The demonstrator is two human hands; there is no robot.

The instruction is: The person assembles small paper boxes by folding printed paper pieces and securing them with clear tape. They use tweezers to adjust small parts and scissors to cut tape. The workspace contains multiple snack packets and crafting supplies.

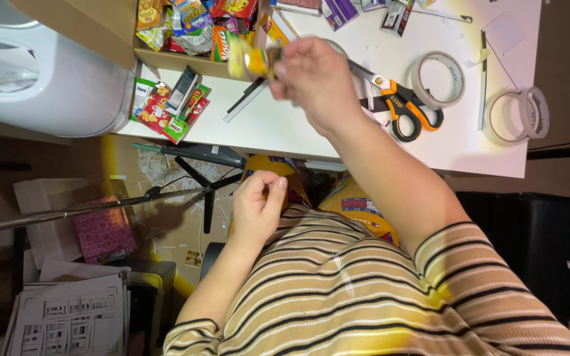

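Above the white tabletop (285,125), our right hand (315,79) pinches a small yellow snack packet (249,60), lifted just beside the brown cardboard box of packets (166,59); our left hand (256,204) rests curled, empty. Sorting looks barely begun; green-red packets (166,109) lie below-left of the grip.

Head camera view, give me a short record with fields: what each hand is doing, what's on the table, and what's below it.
right hand: right hand raised over the white table, pinching a small yellow packet, blurred
left hand: left hand loosely closed near the striped shirt, holding nothing visible
table: orange-handled scissors, tape rolls, cardboard box of snack packets, small packets at the edge
below: tripod, pink box, printed sheets
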